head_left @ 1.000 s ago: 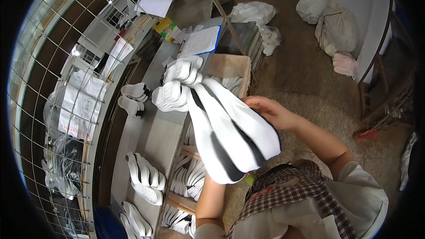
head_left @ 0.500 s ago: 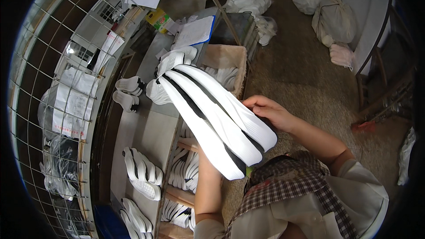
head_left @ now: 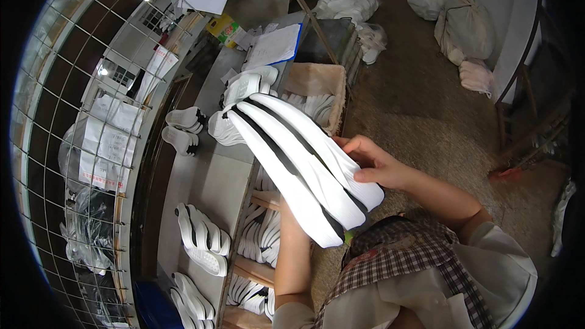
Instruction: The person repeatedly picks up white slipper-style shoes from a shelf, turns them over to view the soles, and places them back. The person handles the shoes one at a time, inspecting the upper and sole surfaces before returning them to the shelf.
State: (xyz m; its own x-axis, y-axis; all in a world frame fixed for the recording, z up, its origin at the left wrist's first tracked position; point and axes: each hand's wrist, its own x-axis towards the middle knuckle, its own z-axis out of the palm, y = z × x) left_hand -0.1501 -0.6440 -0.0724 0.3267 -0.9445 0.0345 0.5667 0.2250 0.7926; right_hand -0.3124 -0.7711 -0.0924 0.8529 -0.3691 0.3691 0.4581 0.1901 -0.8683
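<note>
Three white shoe soles [head_left: 304, 164] with black strips fan out in front of me, one overlapping the other. My right hand [head_left: 375, 161] grips the outermost sole near its close end, thumb on top and fingers curled at the edge. Beneath the soles runs my left forearm [head_left: 294, 253]; the left hand itself is hidden behind them, so its fingers do not show. Past the far tips of the soles, more white soles [head_left: 247, 85] are piled on the grey bench [head_left: 210, 180].
Pairs of soles [head_left: 204, 237] lie along the bench, beside a wire mesh [head_left: 79, 116]. Under the bench are bins of soles [head_left: 259, 234]. A lined crate [head_left: 338, 79] holds more soles beyond. A clipboard [head_left: 274, 45] lies at the back; white sacks [head_left: 466, 27] rest far right.
My right thumb has come down over the outermost sole, where before the fingers only touched its edge. The bench and its contents have shifted slightly right in view.
</note>
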